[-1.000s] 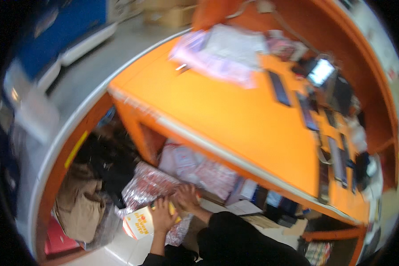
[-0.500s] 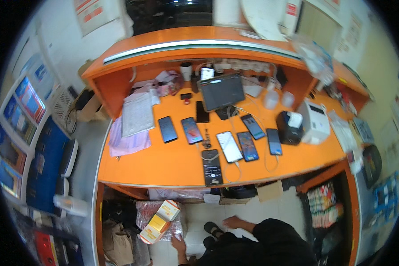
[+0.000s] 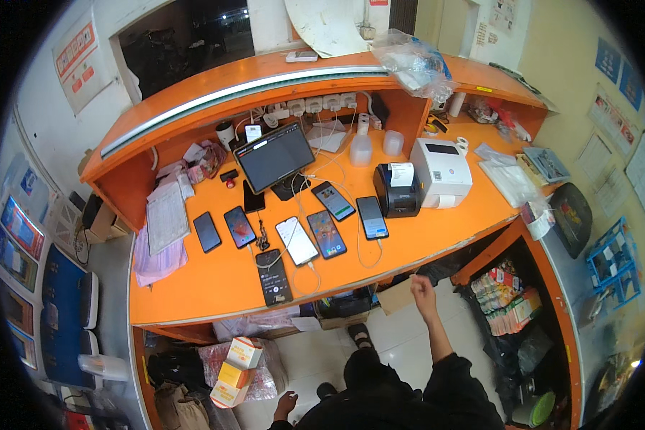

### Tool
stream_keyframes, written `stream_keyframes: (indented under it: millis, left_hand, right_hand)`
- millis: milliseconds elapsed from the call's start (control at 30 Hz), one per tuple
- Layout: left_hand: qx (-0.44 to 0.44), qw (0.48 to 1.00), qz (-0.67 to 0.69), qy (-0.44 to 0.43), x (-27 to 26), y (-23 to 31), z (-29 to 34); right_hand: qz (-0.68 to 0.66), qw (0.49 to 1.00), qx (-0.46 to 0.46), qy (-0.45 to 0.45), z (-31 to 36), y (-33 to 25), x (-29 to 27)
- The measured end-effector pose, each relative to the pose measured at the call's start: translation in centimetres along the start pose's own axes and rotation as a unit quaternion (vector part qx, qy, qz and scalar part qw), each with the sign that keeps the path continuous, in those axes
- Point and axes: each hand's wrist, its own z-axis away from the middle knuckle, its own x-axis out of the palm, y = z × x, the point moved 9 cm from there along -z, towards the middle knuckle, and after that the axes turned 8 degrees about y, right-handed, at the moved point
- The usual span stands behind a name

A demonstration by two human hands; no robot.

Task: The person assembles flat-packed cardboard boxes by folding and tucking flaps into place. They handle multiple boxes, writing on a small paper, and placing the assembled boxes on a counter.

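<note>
My right hand [image 3: 423, 292] reaches out below the front edge of the orange counter [image 3: 193, 304]. Its fingers are loosely bent and a little apart, with nothing seen in them. My left hand [image 3: 287, 403] hangs low beside my body, fingers slightly curled and apparently free. Left of it, white-and-yellow boxes [image 3: 234, 374] rest on a bubble-wrapped bundle [image 3: 267, 369]. Several phones lie on the counter. Nearest the right hand is a phone with a lit screen [image 3: 372, 218], plugged into a cable; a white-screened phone [image 3: 296, 241] lies farther left.
A tablet on a stand [image 3: 275, 158] rises behind the phones. To its right stand a black receipt printer [image 3: 398, 192] and a white label printer [image 3: 441, 172]. Charging cables cross the counter. Packets [image 3: 505, 301] fill the shelf below right, and blue chairs [image 3: 63, 315] stand left.
The view has swung right and closer to the counter. My right hand has stretched forward from near my body toward the counter's front edge. My left hand has drawn away from the boxes.
</note>
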Motion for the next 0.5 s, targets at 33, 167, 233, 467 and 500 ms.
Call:
stream_keyframes:
  millis: [33, 167, 233, 467, 500]
  left_hand:
    - [-0.082, 0.997, 0.010, -0.004, -0.8, -1.0, -0.5]
    - [-0.001, 0.994, -0.070, 0.087, -4.9, 3.6, -2.9]
    - [-0.050, 0.995, -0.007, 0.086, -5.0, 5.4, -3.3]
    - [-0.049, 0.970, 0.227, 0.071, 2.0, 14.6, -5.1]
    - [-0.096, 0.952, 0.283, 0.065, 3.7, 14.4, -5.0]
  right_hand:
    - [0.058, 0.998, -0.035, 0.010, -3.4, -1.3, 0.8]
    - [0.027, 0.988, -0.127, 0.089, -17.3, -6.1, 4.7]
    - [0.048, 0.972, -0.210, 0.095, -23.6, -8.3, 6.4]
    - [0.156, 0.975, -0.147, 0.056, -32.6, -5.6, 9.1]
    - [0.144, 0.984, -0.094, 0.040, -32.3, -4.6, 8.9]
